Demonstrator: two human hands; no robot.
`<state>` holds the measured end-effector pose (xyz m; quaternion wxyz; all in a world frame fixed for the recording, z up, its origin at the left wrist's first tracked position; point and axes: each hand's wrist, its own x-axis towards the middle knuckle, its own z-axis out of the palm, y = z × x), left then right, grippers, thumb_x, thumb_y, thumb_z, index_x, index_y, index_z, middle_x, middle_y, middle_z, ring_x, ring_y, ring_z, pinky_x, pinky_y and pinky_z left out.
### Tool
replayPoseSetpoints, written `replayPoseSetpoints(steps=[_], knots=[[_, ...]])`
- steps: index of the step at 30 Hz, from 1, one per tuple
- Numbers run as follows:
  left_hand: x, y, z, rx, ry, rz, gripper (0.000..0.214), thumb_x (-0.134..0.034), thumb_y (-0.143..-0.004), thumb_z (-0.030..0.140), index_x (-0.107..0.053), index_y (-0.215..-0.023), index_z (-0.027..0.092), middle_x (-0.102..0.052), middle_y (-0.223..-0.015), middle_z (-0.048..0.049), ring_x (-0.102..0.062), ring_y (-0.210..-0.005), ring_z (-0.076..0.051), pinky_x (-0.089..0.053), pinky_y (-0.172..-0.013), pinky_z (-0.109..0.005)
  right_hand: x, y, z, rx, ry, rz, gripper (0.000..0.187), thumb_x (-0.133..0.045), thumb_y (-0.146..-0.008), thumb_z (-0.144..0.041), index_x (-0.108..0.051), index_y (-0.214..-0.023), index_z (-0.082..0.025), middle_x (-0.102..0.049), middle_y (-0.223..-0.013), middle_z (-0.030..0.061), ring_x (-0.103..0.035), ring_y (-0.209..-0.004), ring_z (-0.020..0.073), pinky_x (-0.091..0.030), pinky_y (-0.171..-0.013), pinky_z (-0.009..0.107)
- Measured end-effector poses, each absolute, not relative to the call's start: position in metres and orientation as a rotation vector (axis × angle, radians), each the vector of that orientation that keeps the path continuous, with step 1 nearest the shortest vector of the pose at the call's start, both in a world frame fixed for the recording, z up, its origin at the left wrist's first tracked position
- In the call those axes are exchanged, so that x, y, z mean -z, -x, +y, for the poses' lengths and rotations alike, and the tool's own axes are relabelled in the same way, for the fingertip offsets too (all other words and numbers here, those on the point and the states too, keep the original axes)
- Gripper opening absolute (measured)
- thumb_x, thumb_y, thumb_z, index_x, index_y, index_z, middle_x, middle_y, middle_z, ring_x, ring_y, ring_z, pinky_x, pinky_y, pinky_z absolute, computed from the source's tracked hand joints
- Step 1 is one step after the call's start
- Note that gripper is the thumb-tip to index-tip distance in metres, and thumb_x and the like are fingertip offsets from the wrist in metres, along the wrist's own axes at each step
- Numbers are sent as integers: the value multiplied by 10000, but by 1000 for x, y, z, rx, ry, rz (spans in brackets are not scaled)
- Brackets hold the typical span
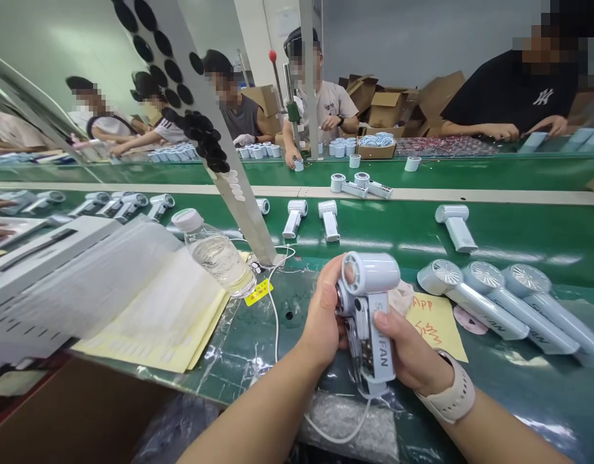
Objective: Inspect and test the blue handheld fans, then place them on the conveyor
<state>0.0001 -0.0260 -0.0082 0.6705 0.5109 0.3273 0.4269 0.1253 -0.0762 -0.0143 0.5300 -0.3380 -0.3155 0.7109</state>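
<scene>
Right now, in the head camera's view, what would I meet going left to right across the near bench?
Clear bottle, yellow label, left hand, held fan, right hand, three more fans lying side by side.

Pale, perforated watch strap (pixel 455 401)

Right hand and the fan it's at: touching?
Touching. The head view shows it: the right hand's thumb lies on the lettered face of the fan's handle, no gap visible.
</scene>
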Motion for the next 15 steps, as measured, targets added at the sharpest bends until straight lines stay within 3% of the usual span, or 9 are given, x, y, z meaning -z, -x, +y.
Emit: replayPoseSetpoints(steps=[2,4,11,15], knots=[[6,1,-26,-943,-1077,729,704,-444,-826,778,-537,-1356,324,-651,-965,-41,-464,-488,-98,-375,-395,-256,13,-131,-76,-1782,769,-738,537,-713,-720,-636,-683,-1053,-216,-760,-930,104,-731,-877,296,-599,-795,447],[4,2,-27,-920,-1063,715,663,-545,-811,718,-551,-1350,332,-640,-928,-26,-355,-405,-49,-282,-318,-224,13,-135,-76,-1847,745,-743,565,-676,-701,-687,-718,-984,-201,-765,-839,112,-737,-845,308,-599,-788,457],[-1,2,-27,-959,-1225,761,708,-783,-714,509,-536,-1360,360,-578,-1273,-95,-512,-561,-84,-322,-326,-177,16,-136,-77,-1819,801,-747,560,-665,-678,-691,-729,-925,-192,-763,-751,111,-747,-787,314,-602,-760,466],[-2,2,-26,-904,-1198,721,715,-773,-727,489,-484,-1364,345,-600,-1157,-73,-498,-519,-75,-337,-315,-177,19,-135,-77,-1811,782,-728,518,-683,-691,-658,-713,-905,-187,-759,-750,108,-749,-791,309,-605,-765,462]])
